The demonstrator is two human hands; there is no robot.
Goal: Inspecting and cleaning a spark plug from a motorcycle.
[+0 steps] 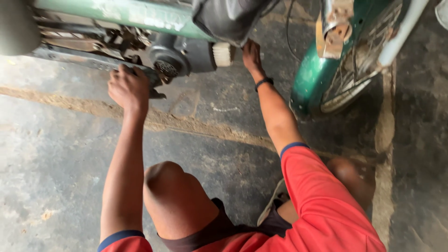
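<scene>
You are crouched on the concrete floor [56,154] beside a green motorbike [121,14], with both arms stretched up to its underside. Your left hand [128,88] is curled into a fist around a dark metal part low on the bike, just beside the round, finned engine cover [167,63]; what exactly it grips is hidden by your fingers. Your right hand [251,55] reaches further in, with a black band on its wrist, and its fingers disappear under the dark seat edge next to a pale ribbed block [222,53]. I cannot tell whether that hand is spread or closed on anything. The engine looks grimy and dark grey, bolted under a scuffed green frame tube with worn paint. A green mudguard [310,77] with a spoked wheel stands at your right, well apart from your hands.
</scene>
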